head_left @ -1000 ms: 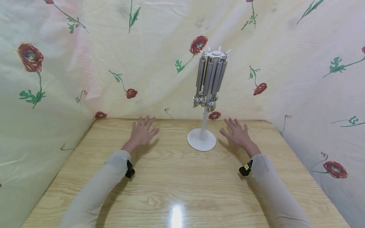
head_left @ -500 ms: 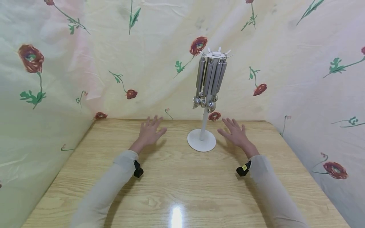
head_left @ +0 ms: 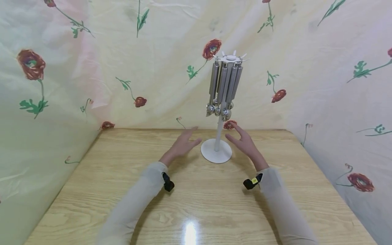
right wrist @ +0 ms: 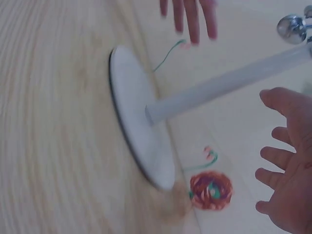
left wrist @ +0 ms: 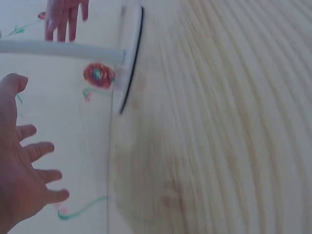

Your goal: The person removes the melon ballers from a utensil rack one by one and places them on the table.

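Head view: white stand (head_left: 219,131) upright toward the far side of the wood-grain table (head_left: 196,190), a little right of middle. Its round base (head_left: 216,156) sits flat on the tabletop. Grey-handled utensils (head_left: 226,81) hang in a ring beneath the spoked top, rounded shiny ends downward. Left hand (head_left: 183,144) to the left of the pole, somewhat blurred, thumb and fingers apart, thumb tip near the base's left edge. Right hand (head_left: 243,142) to the right, thumb and forefinger spread in a V, tips near the pole, a gap visible between. Stand therefore lies between the two hands, below the utensils' level. Pale sleeves, the left one (head_left: 137,197) and the right one (head_left: 283,200), each with a black device at the cuff. Flower-printed cloth (head_left: 171,68) forms the far and side walls

Left wrist view: left hand at the left, fingers separated, thumb closest to the pole but short of it. Pole and base beyond; right hand's fingers show on the far side of the pole. Red printed flower (left wrist: 99,75) just beside the base

Right wrist view: right hand at the right, digits apart, thumb near the pole, visibly clear of it. Left hand's fingers show beyond the pole, pole between the hands
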A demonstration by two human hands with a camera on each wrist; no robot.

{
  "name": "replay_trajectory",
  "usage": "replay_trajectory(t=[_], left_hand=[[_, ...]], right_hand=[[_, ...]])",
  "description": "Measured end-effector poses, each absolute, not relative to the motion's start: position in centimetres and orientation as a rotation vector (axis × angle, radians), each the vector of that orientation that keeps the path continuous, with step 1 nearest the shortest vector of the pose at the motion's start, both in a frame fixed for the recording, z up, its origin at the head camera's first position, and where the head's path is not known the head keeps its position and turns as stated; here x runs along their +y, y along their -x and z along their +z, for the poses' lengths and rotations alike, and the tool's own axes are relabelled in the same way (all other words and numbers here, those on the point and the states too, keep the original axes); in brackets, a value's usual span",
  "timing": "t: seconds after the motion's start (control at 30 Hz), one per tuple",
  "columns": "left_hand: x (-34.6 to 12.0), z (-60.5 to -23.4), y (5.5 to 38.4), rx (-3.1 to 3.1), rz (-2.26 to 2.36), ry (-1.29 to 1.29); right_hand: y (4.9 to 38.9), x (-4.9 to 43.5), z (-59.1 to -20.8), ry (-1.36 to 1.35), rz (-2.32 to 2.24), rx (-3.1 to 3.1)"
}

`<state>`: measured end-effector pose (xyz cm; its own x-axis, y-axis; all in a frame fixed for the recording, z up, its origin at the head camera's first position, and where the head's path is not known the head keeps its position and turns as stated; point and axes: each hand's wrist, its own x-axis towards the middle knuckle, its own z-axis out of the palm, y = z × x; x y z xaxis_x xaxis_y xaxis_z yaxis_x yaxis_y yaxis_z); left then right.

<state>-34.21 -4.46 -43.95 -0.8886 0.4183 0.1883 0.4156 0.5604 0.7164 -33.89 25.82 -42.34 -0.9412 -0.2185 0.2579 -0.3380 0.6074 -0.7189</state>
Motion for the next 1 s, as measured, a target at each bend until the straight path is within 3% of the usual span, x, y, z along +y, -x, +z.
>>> replay_trajectory(t=[0.47, 1.0], left_hand=[[1.4, -44.7, 34.8, 2.267, 1.817, -0.767], [4.4, -45.7, 35.6, 2.217, 2.051, -0.663]], right_hand=[[33.9, 23.0, -40.8, -0.537, 1.842, -2.394], [34.5, 22.4, -41.1, -0.545, 1.897, -2.287]])
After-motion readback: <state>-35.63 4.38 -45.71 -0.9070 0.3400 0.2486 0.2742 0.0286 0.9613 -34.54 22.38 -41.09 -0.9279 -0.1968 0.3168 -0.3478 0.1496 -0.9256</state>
